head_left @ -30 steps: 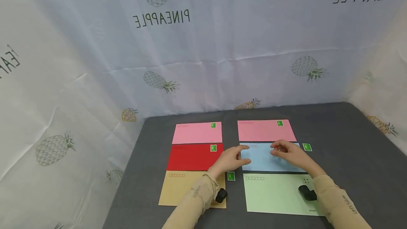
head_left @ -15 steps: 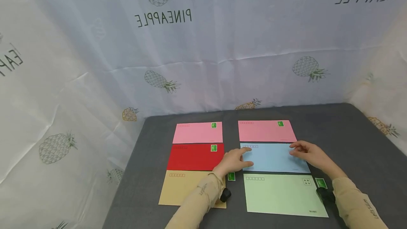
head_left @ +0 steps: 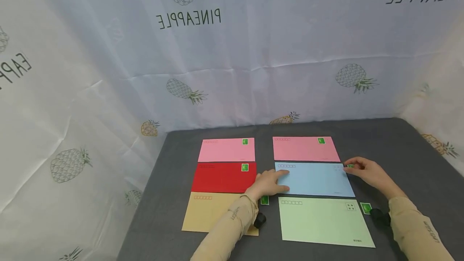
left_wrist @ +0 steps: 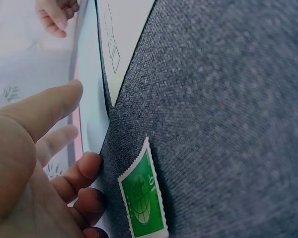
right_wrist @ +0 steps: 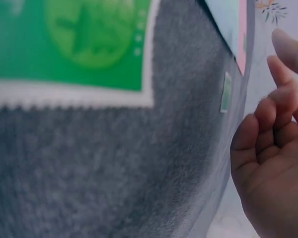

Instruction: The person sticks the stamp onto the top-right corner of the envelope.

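Note:
A light blue envelope (head_left: 311, 182) lies in the right column on the dark table. Over its left end my left hand (head_left: 267, 184) spreads thumb and forefinger; whether they touch the paper I cannot tell. My right hand (head_left: 371, 175) is just off the envelope's upper right corner, fingers bent loosely and holding nothing. Under its fingertips a green stamp (head_left: 350, 166) is partly hidden; the right wrist view shows this stamp (right_wrist: 226, 93) flat on the cloth, apart from the fingers. Beside the left wrist lies another green stamp (head_left: 265, 200), seen closely in the left wrist view.
A pink envelope (head_left: 306, 149) lies behind the blue one, a pale green envelope (head_left: 322, 222) in front, with a stamp (head_left: 366, 208) at its right. The left column has pink (head_left: 224, 150), red (head_left: 221, 178) and tan (head_left: 208, 212) envelopes. A pineapple-print curtain (head_left: 246, 43) hangs behind.
My right hand has moved right, from above the blue envelope to the stamp beyond its right edge. The left hand has shifted slightly right.

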Tool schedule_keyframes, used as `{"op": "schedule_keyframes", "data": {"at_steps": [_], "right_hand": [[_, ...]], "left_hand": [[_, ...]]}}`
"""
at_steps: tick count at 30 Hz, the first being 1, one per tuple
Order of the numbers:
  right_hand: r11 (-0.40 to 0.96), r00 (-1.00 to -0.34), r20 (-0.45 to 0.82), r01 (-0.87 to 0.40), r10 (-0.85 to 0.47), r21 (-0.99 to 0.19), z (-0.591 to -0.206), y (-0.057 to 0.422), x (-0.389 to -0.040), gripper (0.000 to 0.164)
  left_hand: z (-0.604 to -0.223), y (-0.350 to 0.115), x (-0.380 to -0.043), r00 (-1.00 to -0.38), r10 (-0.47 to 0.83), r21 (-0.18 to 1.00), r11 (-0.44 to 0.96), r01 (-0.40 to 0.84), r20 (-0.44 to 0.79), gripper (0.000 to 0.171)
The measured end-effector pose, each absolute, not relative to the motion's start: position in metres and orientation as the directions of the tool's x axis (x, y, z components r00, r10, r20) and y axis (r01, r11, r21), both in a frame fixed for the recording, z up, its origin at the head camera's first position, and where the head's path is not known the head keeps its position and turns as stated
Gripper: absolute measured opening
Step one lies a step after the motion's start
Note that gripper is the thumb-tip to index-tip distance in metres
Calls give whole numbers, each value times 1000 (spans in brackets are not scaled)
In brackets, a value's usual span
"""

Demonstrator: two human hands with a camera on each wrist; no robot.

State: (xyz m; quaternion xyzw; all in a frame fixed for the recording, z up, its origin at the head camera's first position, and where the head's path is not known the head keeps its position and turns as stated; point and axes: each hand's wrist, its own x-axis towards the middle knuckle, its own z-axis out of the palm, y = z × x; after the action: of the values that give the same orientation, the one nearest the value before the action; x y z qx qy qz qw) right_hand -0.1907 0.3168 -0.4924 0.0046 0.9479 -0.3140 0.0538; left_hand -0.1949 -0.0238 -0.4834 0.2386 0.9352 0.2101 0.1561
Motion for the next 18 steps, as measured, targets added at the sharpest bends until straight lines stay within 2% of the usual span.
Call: {"op": "schedule_keyframes", "data": {"at_steps": [11,18], "right_hand": [[802,-993,-90,118,81,-585,-499,324,-192,51],[810,-989,-87,149,121,-567,-499,327,-192,46]], "left_hand": [[-485,-22,-195,-855,479,439,823,360,-198,56],[-487,-19,-198,-855,478,438,824,358,-200,60]]}}
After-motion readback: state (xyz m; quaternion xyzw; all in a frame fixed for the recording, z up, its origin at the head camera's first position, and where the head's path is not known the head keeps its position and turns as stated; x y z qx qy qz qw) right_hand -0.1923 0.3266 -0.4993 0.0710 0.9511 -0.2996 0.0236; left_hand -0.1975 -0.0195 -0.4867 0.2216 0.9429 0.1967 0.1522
